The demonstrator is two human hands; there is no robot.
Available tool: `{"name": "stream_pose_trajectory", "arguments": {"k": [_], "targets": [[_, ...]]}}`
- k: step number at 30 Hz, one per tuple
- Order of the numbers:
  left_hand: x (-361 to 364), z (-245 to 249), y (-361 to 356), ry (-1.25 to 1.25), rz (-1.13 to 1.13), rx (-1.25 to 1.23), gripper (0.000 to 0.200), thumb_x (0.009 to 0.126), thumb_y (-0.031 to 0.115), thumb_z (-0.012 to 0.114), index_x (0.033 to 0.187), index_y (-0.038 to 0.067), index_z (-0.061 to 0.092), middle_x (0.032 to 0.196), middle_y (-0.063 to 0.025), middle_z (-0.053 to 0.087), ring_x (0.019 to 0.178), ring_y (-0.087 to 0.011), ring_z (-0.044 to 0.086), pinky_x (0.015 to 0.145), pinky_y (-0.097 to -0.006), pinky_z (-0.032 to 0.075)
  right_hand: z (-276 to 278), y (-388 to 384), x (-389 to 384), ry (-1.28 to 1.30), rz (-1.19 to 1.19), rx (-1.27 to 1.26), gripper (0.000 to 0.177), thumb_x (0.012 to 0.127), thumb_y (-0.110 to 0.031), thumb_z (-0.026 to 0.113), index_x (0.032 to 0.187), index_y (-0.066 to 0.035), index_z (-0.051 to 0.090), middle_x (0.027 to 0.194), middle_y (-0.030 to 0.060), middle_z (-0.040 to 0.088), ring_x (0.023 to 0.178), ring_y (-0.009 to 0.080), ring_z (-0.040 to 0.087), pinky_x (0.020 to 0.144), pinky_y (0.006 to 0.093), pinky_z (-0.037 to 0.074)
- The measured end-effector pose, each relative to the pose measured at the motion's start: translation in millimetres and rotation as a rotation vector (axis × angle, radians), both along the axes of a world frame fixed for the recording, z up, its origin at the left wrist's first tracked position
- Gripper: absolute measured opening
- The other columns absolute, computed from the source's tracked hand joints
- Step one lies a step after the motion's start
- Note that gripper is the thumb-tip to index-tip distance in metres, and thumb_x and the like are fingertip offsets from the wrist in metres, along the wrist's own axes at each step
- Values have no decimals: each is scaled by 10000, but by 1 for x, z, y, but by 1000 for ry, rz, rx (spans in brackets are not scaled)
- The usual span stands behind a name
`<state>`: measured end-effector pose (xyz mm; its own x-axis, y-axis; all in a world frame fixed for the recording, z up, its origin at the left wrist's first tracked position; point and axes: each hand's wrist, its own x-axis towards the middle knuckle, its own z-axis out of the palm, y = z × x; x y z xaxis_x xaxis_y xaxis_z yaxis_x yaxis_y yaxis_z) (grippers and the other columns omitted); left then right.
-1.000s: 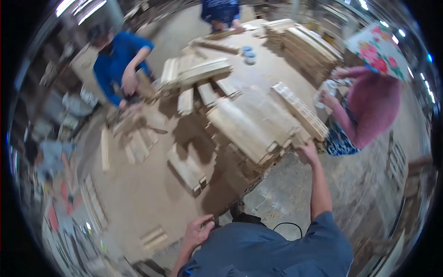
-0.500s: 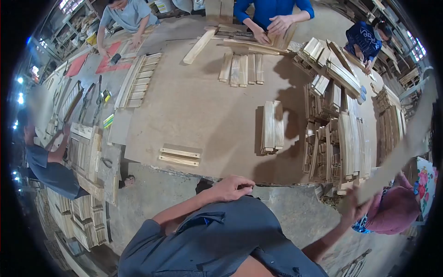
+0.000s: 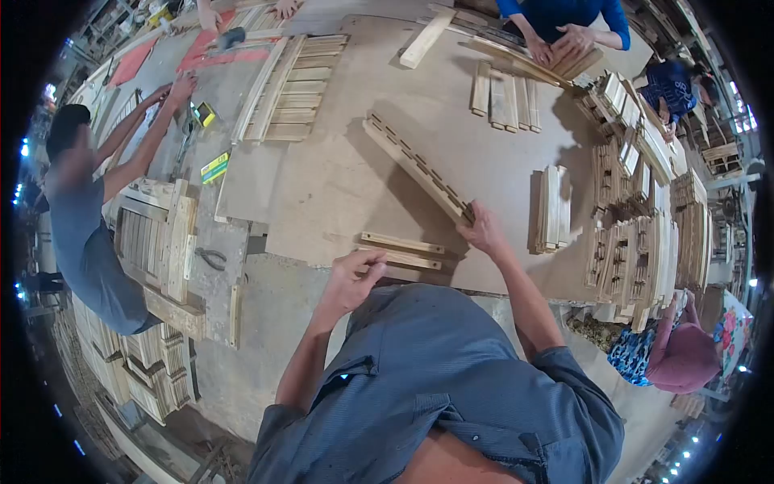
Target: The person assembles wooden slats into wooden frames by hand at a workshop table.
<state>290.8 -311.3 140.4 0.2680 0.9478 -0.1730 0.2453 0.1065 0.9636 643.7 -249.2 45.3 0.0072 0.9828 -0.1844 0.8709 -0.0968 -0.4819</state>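
My right hand (image 3: 486,228) is closed round the near end of a long slotted wooden board (image 3: 415,165), which slants away to the upper left over the brown tabletop (image 3: 322,189). A row of slots shows along its edge. Near the table's front edge my left hand (image 3: 351,282) has its fingers bent and apart, with nothing visible in it. Beside it lie two short wooden strips with holes, the farther one (image 3: 401,242) and the nearer one (image 3: 411,260). The left hand is nearest to the left end of the nearer strip.
Stacked slats (image 3: 553,208) stand right of the board, with large slotted piles (image 3: 633,258) beyond. More slats (image 3: 504,98) lie farther back. A slatted frame (image 3: 298,89) lies left. Co-workers are at the left (image 3: 89,218), back (image 3: 564,28) and right (image 3: 681,355).
The long board has come from the right side to over the table, in my right hand. My left hand has moved from my waist towards the short strips. The view has shifted left.
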Motion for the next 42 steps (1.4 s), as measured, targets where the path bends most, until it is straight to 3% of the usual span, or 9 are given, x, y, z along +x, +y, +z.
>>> {"name": "stream_pose_trajectory", "arguments": {"k": [2, 8, 21, 23, 26, 30, 35, 37, 42], "targets": [[-23, -4, 6, -68, 35, -57, 258, 975, 91, 681, 1188, -51, 709, 1056, -113, 759, 982, -146, 691, 854, -297, 568, 3, 16, 3, -95, 0, -45, 539, 800, -397, 783, 1132, -48, 541, 1000, 232, 706, 987, 434, 681, 828, 520, 545], [-39, -15, 43, -139, 49, -155, 285, 974, 110, 694, 1204, -60, 706, 1039, -122, 764, 965, -148, 691, 876, -290, 558, 36, 47, 8, -180, 7, -186, 632, 796, -538, 806, 1094, -40, 555, 974, 213, 717, 950, 435, 686, 834, 508, 531], [-12, 2, 127, -33, -120, 168, 210, 945, 94, 712, 1105, -41, 723, 1033, -98, 754, 926, -143, 685, 824, -309, 553, 118, 23, 7, -103, -42, 20, 370, 931, -355, 741, 926, -11, 603, 781, 212, 678, 719, 439, 666, 667, 498, 511], [-9, -11, 115, -48, -1, 149, 221, 897, 105, 742, 1071, -26, 710, 1004, -162, 741, 899, -280, 712, 813, -366, 556, 122, 3, -11, -41, -35, -65, 355, 926, -351, 744, 934, -22, 609, 812, 197, 684, 763, 413, 675, 693, 490, 519], [-12, -14, 101, 255, 221, 775, 317, 886, 110, 734, 1175, -11, 684, 1099, -192, 711, 981, -378, 669, 873, -447, 541, 89, -28, -32, 3, 120, -58, 321, 920, -345, 735, 957, -46, 623, 879, 167, 680, 866, 366, 675, 755, 471, 531], [-8, -47, 76, 383, 168, 783, 285, 921, 170, 714, 1151, 2, 705, 1079, -191, 725, 1018, -377, 679, 951, -460, 519, 21, -57, -39, -19, 446, 39, 278, 910, -329, 693, 994, -71, 631, 962, 139, 637, 992, 338, 629, 833, 451, 527], [17, -91, 58, 888, -129, 599, 355, 962, 350, 646, 1183, 76, 694, 1239, -118, 675, 1194, -333, 594, 1029, -496, 409, 6, -65, -34, -20, 402, 43, 258, 899, -304, 670, 973, -66, 605, 985, 137, 638, 985, 337, 634, 833, 461, 536], [15, -83, 57, 877, -252, 173, 372, 957, 370, 629, 1202, 97, 691, 1317, -114, 643, 1224, -327, 571, 1020, -511, 397, -3, -57, -23, 15, 542, 55, 300, 856, -315, 708, 986, -75, 583, 987, 110, 613, 962, 317, 622, 825, 455, 528], [11, -115, 44, 1074, -101, 579, 383, 958, 365, 623, 1237, 108, 682, 1348, -104, 636, 1233, -320, 566, 1035, -514, 382, -10, -62, -23, 0, 581, 51, 317, 847, -321, 723, 1005, -90, 575, 1008, 100, 607, 981, 292, 629, 827, 449, 536]]}}
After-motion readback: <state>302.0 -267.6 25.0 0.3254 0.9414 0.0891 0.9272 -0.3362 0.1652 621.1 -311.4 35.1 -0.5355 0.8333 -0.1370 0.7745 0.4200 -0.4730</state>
